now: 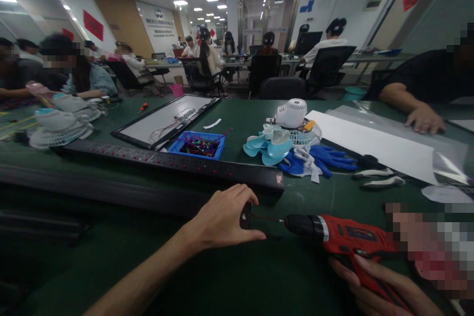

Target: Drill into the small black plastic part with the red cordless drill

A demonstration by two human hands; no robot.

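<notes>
LEFT: black piece (245, 215) is framed by left hand (225, 217), thumb and fingers apart, grip hard to confirm | RIGHT: red drill (355, 232) is clamped in right hand (402, 284), bit pointed at the piece | WHERE: both are seen over green surface (311, 281), near socket strip (244, 174)

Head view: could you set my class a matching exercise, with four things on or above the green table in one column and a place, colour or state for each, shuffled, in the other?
Things
1. red drill
2. tray
3. gloves
4. power strip

Descriptions
A. blue and white, beside the white fan
B. long and black, dotted with red
C. in the right hand
D. blue, holding tangled wires

Pairs: 1-C, 2-D, 3-A, 4-B
</notes>
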